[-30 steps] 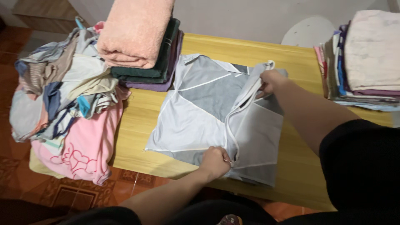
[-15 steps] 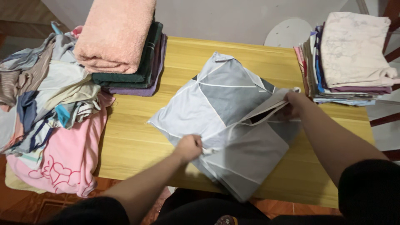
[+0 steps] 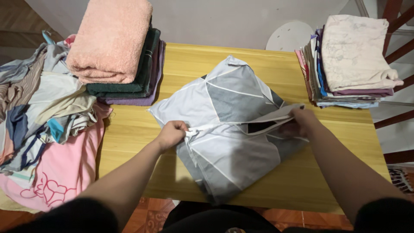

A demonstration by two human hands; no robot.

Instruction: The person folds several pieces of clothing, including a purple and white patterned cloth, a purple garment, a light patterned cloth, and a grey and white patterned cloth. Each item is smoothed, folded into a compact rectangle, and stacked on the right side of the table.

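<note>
A person's left hand (image 3: 171,134) pinches one end of the open edge of a grey-and-white patterned pillowcase (image 3: 228,129), while the right hand (image 3: 300,123) grips the other end, fingers closed on the lifted flap. The pillowcase lies between the hands on the yellow wooden counter (image 3: 276,185), its dark opening gaping just left of the right hand; nothing can be seen inside it. The step in hand appears to be straightening that edge for a fold, which calls for even tension from both hands. Beyond the left hand sit stacked towels (image 3: 114,47) and a loose clothes heap (image 3: 43,112); beyond the right, a pile of folded linens (image 3: 349,60).
</note>
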